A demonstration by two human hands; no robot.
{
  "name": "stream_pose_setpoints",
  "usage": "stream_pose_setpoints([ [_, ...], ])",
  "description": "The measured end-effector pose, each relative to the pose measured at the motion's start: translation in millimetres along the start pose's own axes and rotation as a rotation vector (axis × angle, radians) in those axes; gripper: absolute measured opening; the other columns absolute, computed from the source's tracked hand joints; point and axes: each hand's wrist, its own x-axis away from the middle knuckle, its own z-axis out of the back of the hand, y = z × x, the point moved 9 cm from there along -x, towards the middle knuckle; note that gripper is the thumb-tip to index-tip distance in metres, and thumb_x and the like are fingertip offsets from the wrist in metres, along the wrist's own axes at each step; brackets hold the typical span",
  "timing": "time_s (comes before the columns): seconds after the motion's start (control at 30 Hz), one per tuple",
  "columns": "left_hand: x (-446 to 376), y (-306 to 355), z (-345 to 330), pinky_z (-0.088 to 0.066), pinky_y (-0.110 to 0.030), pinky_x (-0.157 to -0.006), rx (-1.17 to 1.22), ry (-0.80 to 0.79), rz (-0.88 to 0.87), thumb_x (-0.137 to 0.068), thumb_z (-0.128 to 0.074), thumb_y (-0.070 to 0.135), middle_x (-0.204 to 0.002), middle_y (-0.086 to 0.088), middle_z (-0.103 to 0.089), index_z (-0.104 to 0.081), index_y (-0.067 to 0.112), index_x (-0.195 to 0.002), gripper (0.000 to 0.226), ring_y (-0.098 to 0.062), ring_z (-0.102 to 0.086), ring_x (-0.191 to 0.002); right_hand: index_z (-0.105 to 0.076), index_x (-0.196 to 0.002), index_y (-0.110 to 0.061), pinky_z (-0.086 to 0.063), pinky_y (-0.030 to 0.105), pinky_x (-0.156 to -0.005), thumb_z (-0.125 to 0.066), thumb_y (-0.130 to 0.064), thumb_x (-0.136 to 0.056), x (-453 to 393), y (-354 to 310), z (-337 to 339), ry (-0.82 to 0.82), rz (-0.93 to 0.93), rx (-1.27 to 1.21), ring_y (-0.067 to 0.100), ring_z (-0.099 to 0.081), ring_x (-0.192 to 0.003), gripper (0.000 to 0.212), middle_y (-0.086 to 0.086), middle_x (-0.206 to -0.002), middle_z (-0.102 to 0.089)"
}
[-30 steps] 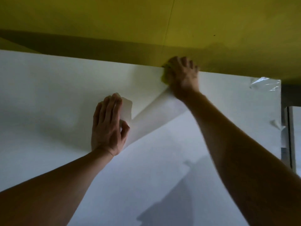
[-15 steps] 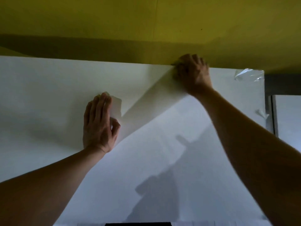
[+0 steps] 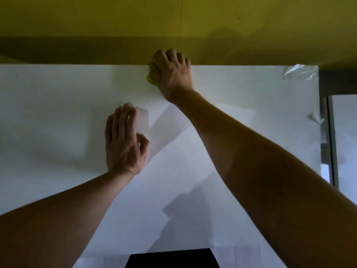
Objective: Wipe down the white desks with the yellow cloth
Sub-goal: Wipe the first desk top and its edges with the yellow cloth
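Note:
A white desk fills most of the view and butts against a yellow wall. My right hand is at the desk's far edge, fingers closed over the yellow cloth; only a small bunch of the cloth shows at the hand's left side. My left hand rests palm down near the middle of the desk, pinning a peeled-back flap of thin white protective film under its fingers and thumb.
The yellow wall rises right behind the desk. Loose clear film curls at the far right corner, with another tab on the right edge. A second white desk stands beyond a narrow gap. A black object sits at the near edge.
My right hand with the cloth has slid left along the far edge after moving right half a second ago. The left hand stays on the film flap; the view has shifted slightly.

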Motion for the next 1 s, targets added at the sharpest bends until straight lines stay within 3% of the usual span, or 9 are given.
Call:
stream_pose_setpoints([
  [0.13, 0.4, 0.5, 1.0, -0.017, -0.052, -0.129, 0.005, 0.023, -0.010, -0.093, -0.047, 0.021, -0.169, -0.019, -0.028, -0.029, 0.000, -0.161, 0.074, -0.040, -0.026, -0.156, -0.061, -0.121, -0.019, -0.038, 0.036, -0.086, -0.040, -0.045, -0.097, 10.6, 40.5, 16.7, 0.012, 0.014, 0.011, 0.028, -0.053, -0.103, 0.041, 0.008, -0.113, -0.059],
  [0.27, 0.1, 1.6, 2.2, -0.020, -0.054, -0.128, 0.019, 0.042, -0.012, -0.094, -0.044, 0.021, -0.168, -0.020, -0.030, -0.030, 0.000, -0.161, 0.071, -0.042, -0.027, -0.155, -0.067, -0.114, -0.026, -0.037, 0.040, -0.090, -0.036, -0.052, -0.089, 36.8, 138.0, 64.4, 0.070, -0.170, 0.104, 0.034, -0.053, -0.109, 0.047, 0.008, -0.116, -0.061],
  [0.37, -0.2, 1.4, 2.0, -0.019, -0.054, -0.128, 0.028, 0.041, -0.008, -0.094, -0.043, 0.022, -0.168, -0.020, -0.030, -0.030, 0.000, -0.161, 0.071, -0.042, -0.028, -0.155, -0.067, -0.112, -0.028, -0.037, 0.039, -0.093, -0.032, -0.049, -0.091, 49.1, 174.1, 85.0, 0.079, -0.253, 0.095, 0.033, -0.052, -0.110, 0.046, 0.006, -0.117, -0.060],
  [0.5, -0.2, 1.6, 1.5, -0.018, -0.054, -0.129, 0.028, 0.039, -0.001, -0.093, -0.044, 0.022, -0.168, -0.020, -0.029, -0.030, 0.000, -0.161, 0.072, -0.042, -0.027, -0.155, -0.067, -0.110, -0.020, -0.034, 0.038, -0.089, -0.042, -0.044, -0.087, 41.4, 149.7, 68.7, 0.122, -0.360, 0.088, 0.034, -0.052, -0.108, 0.042, 0.012, -0.116, -0.060],
  [0.63, -0.2, 2.0, 1.5, -0.017, -0.052, -0.129, 0.022, 0.025, 0.000, -0.093, -0.042, 0.025, -0.168, -0.020, -0.030, -0.029, 0.001, -0.161, 0.074, -0.042, -0.027, -0.155, -0.060, -0.119, -0.018, -0.038, 0.037, -0.090, -0.046, -0.043, -0.092, 7.6, 39.2, 15.5, 0.013, -0.134, 0.037, 0.029, -0.051, -0.108, 0.040, 0.010, -0.117, -0.058],
  [0.73, 0.8, 2.0, 3.5, -0.017, -0.051, -0.129, 0.018, 0.035, 0.000, -0.093, -0.041, 0.026, -0.167, -0.021, -0.031, -0.031, 0.001, -0.160, 0.073, -0.042, -0.028, -0.154, -0.056, -0.122, -0.018, -0.039, 0.036, -0.093, -0.042, -0.044, -0.100, -4.8, -7.6, -0.2, 0.003, -0.035, -0.002, 0.027, -0.052, -0.108, 0.037, 0.007, -0.117, -0.057],
  [0.87, 1.8, 4.6, 3.7, -0.018, -0.051, -0.129, 0.012, 0.036, -0.011, -0.094, -0.040, 0.026, -0.168, -0.020, -0.031, -0.031, 0.001, -0.160, 0.071, -0.041, -0.028, -0.155, -0.058, -0.123, -0.018, -0.040, 0.036, -0.090, -0.042, -0.043, -0.100, 8.1, 30.5, 16.9, 0.020, 0.028, -0.001, 0.028, -0.053, -0.106, 0.038, 0.008, -0.116, -0.058],
  [1.0, 0.2, 8.5, 4.8, -0.019, -0.050, -0.129, 0.014, 0.040, -0.010, -0.093, -0.042, 0.024, -0.167, -0.020, -0.032, -0.032, 0.000, -0.160, 0.071, -0.040, -0.028, -0.155, -0.064, -0.116, -0.029, -0.036, 0.037, -0.089, -0.035, -0.052, -0.090, 33.0, 134.7, 53.9, 0.067, -0.094, 0.107, 0.030, -0.052, -0.108, 0.044, 0.003, -0.118, -0.060],
])
